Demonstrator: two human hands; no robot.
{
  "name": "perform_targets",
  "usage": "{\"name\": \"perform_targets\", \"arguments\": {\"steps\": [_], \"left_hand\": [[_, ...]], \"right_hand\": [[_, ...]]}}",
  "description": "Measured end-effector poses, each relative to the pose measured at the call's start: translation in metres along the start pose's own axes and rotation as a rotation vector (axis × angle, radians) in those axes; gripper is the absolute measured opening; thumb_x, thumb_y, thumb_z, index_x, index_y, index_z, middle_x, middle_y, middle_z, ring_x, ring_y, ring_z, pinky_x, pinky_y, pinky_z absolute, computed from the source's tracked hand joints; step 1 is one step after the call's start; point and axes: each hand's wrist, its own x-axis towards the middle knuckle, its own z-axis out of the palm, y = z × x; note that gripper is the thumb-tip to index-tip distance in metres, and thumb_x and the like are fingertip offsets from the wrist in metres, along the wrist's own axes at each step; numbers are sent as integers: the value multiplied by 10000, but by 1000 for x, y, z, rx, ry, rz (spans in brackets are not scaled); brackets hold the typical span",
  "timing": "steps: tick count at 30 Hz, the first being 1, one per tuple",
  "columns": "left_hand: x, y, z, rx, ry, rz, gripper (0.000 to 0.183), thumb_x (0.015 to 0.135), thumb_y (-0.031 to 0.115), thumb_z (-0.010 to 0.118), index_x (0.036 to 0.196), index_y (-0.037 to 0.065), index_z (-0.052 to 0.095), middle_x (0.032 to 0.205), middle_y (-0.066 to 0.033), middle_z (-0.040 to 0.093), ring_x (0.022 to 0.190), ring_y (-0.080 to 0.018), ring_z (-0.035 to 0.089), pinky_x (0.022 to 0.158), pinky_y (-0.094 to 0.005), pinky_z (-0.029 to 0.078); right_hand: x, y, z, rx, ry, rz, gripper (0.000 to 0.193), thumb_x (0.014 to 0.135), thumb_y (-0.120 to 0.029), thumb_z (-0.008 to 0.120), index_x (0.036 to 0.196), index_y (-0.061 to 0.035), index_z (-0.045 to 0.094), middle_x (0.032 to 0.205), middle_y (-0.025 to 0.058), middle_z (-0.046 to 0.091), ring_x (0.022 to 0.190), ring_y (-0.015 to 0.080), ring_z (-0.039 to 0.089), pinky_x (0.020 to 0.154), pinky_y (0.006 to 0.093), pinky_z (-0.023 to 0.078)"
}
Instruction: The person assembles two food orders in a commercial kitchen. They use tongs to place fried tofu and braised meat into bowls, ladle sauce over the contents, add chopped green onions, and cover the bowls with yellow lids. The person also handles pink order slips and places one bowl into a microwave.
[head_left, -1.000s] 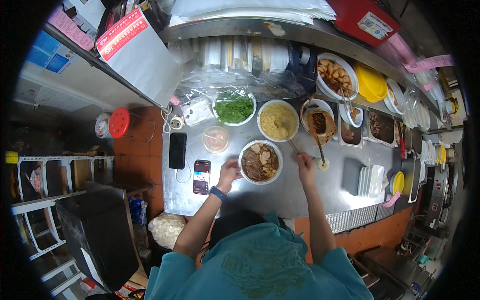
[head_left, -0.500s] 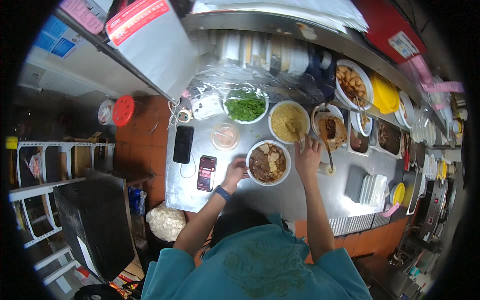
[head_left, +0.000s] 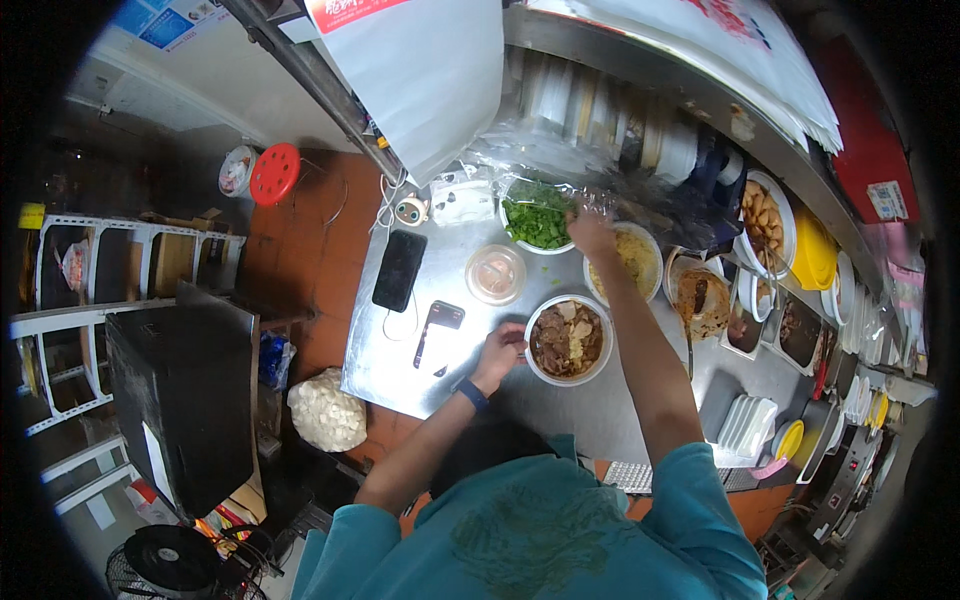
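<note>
A white round bowl (head_left: 568,378) holds sliced brown meat, pale chunks and a yellow minced heap in dark broth. My left hand (head_left: 499,360) grips its left rim, thumb and fingers against the side. At the right edge of a white bowl of chopped green herbs (head_left: 540,226) is my right hand (head_left: 592,234), its fingertips by the greens, blurred and partly hidden. My right forearm crosses over a white bowl of yellow minced food (head_left: 641,262). Left of these stands a clear round tub (head_left: 495,274) with a little pale pink content.
A black phone (head_left: 400,270) and a lit phone (head_left: 438,338) lie on the steel table's left. To the right are a sauce bowl (head_left: 700,300) with a spoon, metal food trays (head_left: 792,322) and stacked white dishes (head_left: 747,425). Plastic film (head_left: 560,155) hangs behind the herbs.
My right hand has left the bowl of yellow minced food and moved up and left to the herbs. My left hand stays on the meat bowl. The whole view has shifted and turned.
</note>
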Motion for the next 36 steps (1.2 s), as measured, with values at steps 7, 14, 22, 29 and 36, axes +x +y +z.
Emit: {"name": "perform_targets", "arguments": {"steps": [7,14,22,29,36], "left_hand": [[2,-1,-2,-13,-23,-7,218,945,-7,578,1150,60,615,1032,-68,638,941,-179,640,777,-348,599],[-3,7,2,30,6,13,339,898,-88,465,1180,40,604,1081,-90,616,965,-199,642,828,-374,620],[4,-15,2,83,40,161,359,886,-118,459,1173,57,584,1020,-75,628,911,-182,645,735,-327,622],[-2,-38,6,108,152,153,297,899,-91,502,1127,69,607,917,-38,608,763,-124,619,654,-282,599],[-37,-66,27,95,286,152,256,936,-47,529,1166,44,595,927,-60,633,783,-130,632,685,-265,572]], "right_hand": [[-12,20,10,446,343,-12,349,943,-305,613,1186,-67,691,1128,153,720,1042,287,666,905,432,514],[-180,22,-55,943,182,195,283,822,-57,692,1097,6,703,973,189,746,896,272,730,807,380,554],[-258,5,-73,581,-53,131,449,828,-17,671,1271,-91,663,1036,208,718,925,391,695,827,458,556],[-322,88,-175,426,440,111,133,822,-7,721,946,-57,733,900,125,732,798,283,715,718,383,560],[-234,362,-284,67,698,181,213,853,-200,769,995,-48,727,937,167,726,842,327,698,733,393,538]]}}
